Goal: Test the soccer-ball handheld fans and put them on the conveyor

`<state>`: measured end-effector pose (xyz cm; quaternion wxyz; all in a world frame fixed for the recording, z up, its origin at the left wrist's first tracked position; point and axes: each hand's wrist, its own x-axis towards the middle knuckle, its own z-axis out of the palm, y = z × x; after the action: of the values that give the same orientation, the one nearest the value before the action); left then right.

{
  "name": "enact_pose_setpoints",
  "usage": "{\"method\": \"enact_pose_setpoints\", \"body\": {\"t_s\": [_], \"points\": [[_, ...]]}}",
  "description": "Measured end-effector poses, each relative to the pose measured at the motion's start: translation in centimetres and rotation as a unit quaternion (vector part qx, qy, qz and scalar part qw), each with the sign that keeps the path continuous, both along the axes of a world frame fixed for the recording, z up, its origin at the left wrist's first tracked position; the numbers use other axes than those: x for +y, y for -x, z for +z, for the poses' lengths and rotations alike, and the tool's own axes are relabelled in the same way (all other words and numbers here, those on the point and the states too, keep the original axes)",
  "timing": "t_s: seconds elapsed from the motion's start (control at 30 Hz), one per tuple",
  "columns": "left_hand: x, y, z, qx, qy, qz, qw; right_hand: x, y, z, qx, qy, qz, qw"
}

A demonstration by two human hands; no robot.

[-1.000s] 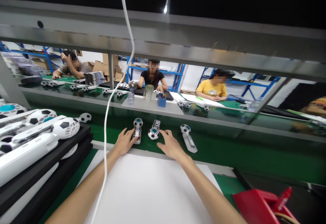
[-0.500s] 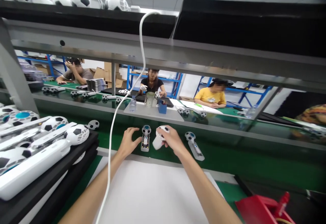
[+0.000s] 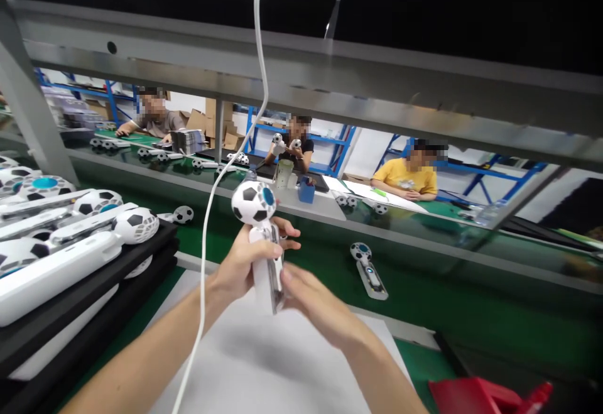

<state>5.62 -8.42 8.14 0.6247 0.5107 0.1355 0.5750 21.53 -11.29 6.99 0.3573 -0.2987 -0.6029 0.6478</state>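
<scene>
My left hand [image 3: 242, 260] grips a soccer-ball handheld fan [image 3: 254, 203] below its round head, thumb across the front and other fingers behind. The head is white with black patches and a teal disc facing right. Its white handle stands nearly upright, slightly tilted, and its right side looks open with inner parts showing. My right hand [image 3: 320, 304] is closed against the lower right side of the handle, its fingertips partly hidden behind it. Whether a second piece is in that hand is hidden. Another fan [image 3: 370, 272] with an opened handle lies on the green belt to the right.
Black trays [image 3: 160, 244] at left hold several ball-headed fans. White paper [image 3: 235, 357] covers the bench below my hands. A white cable [image 3: 206, 257] hangs in front. A red bin [image 3: 475, 395] sits at lower right. Co-workers sit across the belt [image 3: 447, 301].
The fan that lay on the belt between my hands is gone from there. My hands have come together, nearer to me, around a raised fan. The view has tilted down.
</scene>
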Motion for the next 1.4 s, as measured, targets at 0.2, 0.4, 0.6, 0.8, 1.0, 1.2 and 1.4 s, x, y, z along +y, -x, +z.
{"method": "enact_pose_setpoints", "body": {"t_s": [0.2, 0.4, 0.6, 0.8, 1.0, 1.2, 1.4], "points": [[-0.3, 0.9, 0.8, -0.084, 0.040, -0.095, 0.991, -1.2, 2.1, -0.4, 0.148, 0.090, 0.054, 0.983], [0.2, 1.2, 0.3, -0.008, 0.060, -0.231, 0.971, -0.9, 1.3, 0.3, 0.140, 0.049, 0.025, 0.989], [0.6, 1.5, 0.3, 0.018, 0.073, -0.134, 0.988, -1.3, -0.5, 0.8, -0.141, -0.255, -0.156, 0.944], [1.4, 1.7, 0.9, 0.043, 0.031, 0.080, 0.995, -0.1, -1.3, 0.4, -0.360, -0.427, -0.233, 0.796], [1.8, 1.0, 0.2, 0.123, -0.042, 0.210, 0.969, -0.1, -0.1, -0.6, -0.326, -0.293, -0.165, 0.883], [1.7, 1.0, -0.1, 0.220, -0.089, 0.199, 0.951, 0.0, 0.4, -1.8, -0.022, -0.054, -0.046, 0.997], [2.7, 2.5, 0.2, 0.297, -0.117, 0.155, 0.935, 0.1, 0.8, -1.4, 0.090, -0.014, -0.027, 0.995]]}}
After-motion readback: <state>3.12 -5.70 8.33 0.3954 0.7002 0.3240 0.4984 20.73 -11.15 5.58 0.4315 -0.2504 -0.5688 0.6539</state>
